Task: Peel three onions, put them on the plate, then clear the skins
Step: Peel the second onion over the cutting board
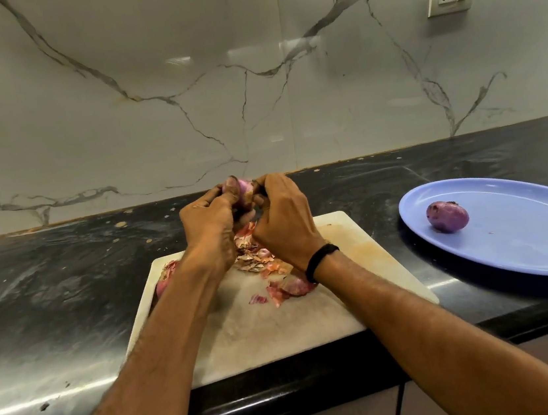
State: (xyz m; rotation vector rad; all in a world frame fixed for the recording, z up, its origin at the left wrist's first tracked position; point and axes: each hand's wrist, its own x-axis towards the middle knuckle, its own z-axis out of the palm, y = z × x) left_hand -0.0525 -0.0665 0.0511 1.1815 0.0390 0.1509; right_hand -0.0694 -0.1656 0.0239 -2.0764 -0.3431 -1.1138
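Above the far edge of the cutting board point(280, 327), the left hand point(210, 222) and right hand point(283, 223) both hold one onion point(238, 189). The fingers of each are curled round it, and the right fingertips seem to pinch at its skin. It looks partly peeled. Right of the board, a peeled onion point(448, 216) lies on the blue plate point(529, 245). At the board's left edge a third onion point(166, 279) sits under the left forearm (apparently unpeeled). Loose skins point(258, 261) are heaped mid-board. By my reckoning one is done, one in hand, one untouched, and the clearing is not begun.
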